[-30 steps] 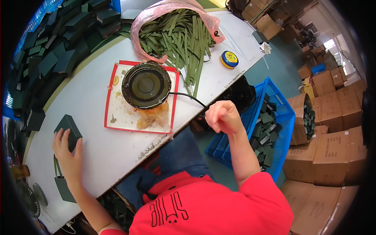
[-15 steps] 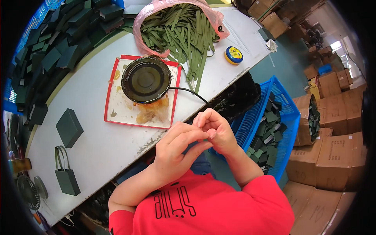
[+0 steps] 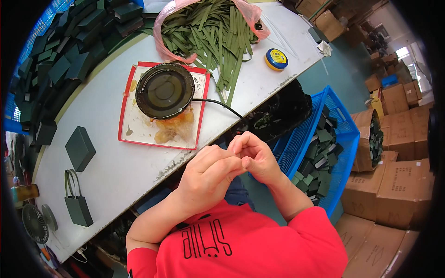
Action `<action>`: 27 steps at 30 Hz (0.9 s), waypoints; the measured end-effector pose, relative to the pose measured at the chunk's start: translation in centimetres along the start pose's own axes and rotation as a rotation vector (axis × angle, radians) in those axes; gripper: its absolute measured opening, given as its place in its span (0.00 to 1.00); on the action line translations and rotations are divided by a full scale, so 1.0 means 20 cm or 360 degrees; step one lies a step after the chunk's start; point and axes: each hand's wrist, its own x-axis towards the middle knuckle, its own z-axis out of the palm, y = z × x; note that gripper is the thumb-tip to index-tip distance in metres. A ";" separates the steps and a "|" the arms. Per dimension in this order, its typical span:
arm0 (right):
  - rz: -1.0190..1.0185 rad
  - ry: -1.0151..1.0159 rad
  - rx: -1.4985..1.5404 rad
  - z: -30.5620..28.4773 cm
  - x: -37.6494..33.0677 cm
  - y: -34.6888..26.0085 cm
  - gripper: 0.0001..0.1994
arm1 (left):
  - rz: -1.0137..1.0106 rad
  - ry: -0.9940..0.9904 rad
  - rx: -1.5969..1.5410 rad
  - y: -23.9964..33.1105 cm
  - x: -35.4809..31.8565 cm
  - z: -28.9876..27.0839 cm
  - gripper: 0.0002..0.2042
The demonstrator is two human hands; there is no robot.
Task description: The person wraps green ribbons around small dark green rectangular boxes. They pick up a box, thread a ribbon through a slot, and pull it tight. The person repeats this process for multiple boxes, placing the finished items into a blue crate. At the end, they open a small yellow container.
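My left hand (image 3: 207,175) and my right hand (image 3: 257,156) meet in front of my chest, just off the table's near edge. Both are closed, with thumbs and fingertips pinched against each other. Whatever lies between the fingertips is hidden or too small to make out. Beyond them on the table, a round black pot (image 3: 165,91) of dark glossy liquid stands on a white tray (image 3: 185,136) with a red rim, stained amber. At the left are a dark green box (image 3: 80,148) and a small dark green box bag (image 3: 78,211) with upright ribbon handles.
A pink plastic bag (image 3: 162,34) spills green ribbon strips (image 3: 222,51) at the back. Near it sits a yellow-and-blue tin (image 3: 276,59). A black cord (image 3: 218,101) runs from the pot. Dark boxes (image 3: 65,60) pile up far left; a blue crate (image 3: 345,153) stands right.
My view has shifted slightly, so the tray and pot appear a little further left. My hands stay pinched together, with only small finger movement.
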 end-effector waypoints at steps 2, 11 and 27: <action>0.0070 0.0013 0.0061 -0.01 -0.01 0.01 0.29 | 0.0027 -0.0127 -0.0001 0.01 0.00 0.00 0.11; 0.0107 -0.0246 0.0278 -0.16 -0.05 0.01 0.24 | -0.0213 -0.0244 -0.0461 0.00 0.05 0.00 0.10; 0.0556 -0.0332 -0.0010 -0.10 -0.07 -0.04 0.19 | -0.0449 -0.0548 -0.0735 -0.03 0.04 0.04 0.04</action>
